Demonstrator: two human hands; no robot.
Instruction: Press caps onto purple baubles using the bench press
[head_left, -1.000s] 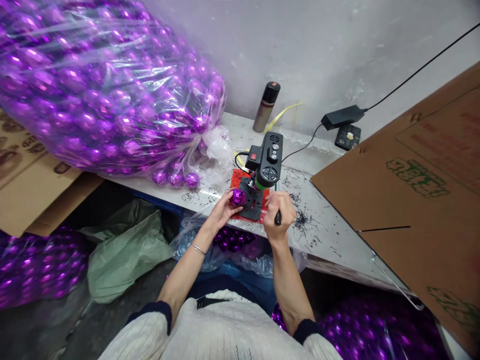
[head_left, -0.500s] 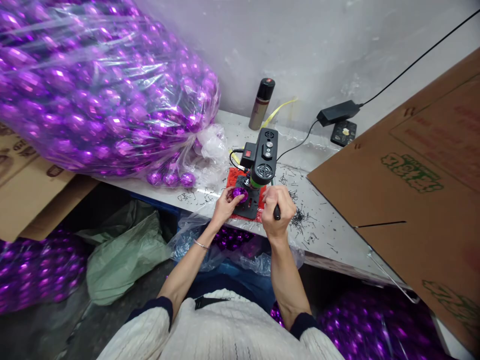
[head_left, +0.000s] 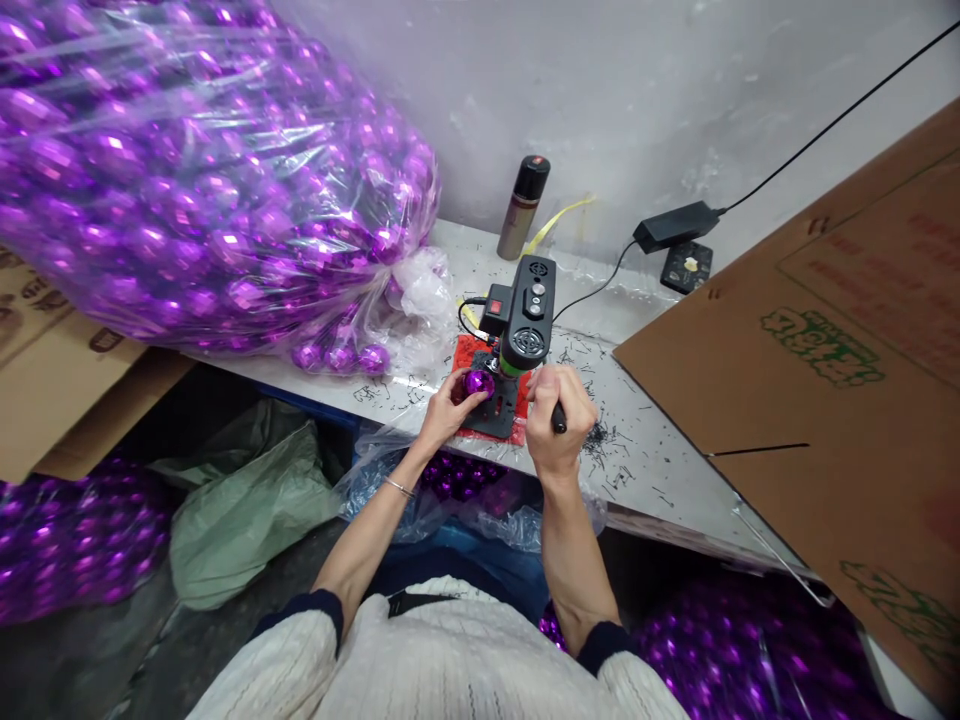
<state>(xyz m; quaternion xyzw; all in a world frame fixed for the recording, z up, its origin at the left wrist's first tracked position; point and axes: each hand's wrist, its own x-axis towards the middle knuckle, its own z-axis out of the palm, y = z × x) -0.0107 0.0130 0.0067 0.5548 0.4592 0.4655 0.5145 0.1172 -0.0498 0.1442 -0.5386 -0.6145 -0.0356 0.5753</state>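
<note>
A shiny purple ball [head_left: 479, 383] is pinched between the thumb and fingers of my left hand [head_left: 448, 408]. It sits just under the head of a small black bench drill press [head_left: 529, 310], beside its dark metal base plate [head_left: 493, 415]. Wrapped round a black lever handle [head_left: 559, 418] at the machine's right is my right hand [head_left: 556, 415], closed in a fist. The base stands on a red mat [head_left: 469, 350]. Whatever lies directly beneath the drill head is partly hidden by the head and the ball.
A large clear bag of purple balls [head_left: 225, 200] lies at the left of the white table [head_left: 637, 440]. Black shavings [head_left: 600, 435] litter the tabletop. Behind stand a spray can [head_left: 523, 210] and a power adapter [head_left: 675, 226]. A cardboard box [head_left: 810, 380] blocks the right side.
My right fist and the lever handle have shifted slightly right and down. The ball in my left hand has moved or turned a little and sits marginally higher.
</note>
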